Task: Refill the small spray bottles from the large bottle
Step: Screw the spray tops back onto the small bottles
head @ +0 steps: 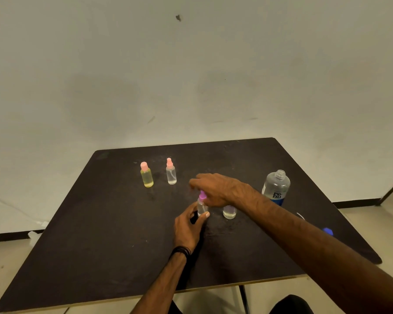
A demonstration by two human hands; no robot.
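Note:
My left hand (188, 225) grips the body of a small clear spray bottle (202, 208) standing near the table's middle. My right hand (216, 189) reaches over it and pinches its purple spray top (202, 195). Just right of it, partly under my right wrist, stands another small clear bottle (229, 211) whose top is hidden. The large clear bottle (276, 188) with a blue label stands uncapped at the right. Further back stand a yellow-liquid bottle (146, 175) with a pink cap and a clear spray bottle (171, 172) with a pink top.
The dark table (100, 234) ends close to a pale wall at the back. A blue cap (328, 231) lies near the right edge, with a thin white thing (301, 215) beside it. My knees show below the front edge.

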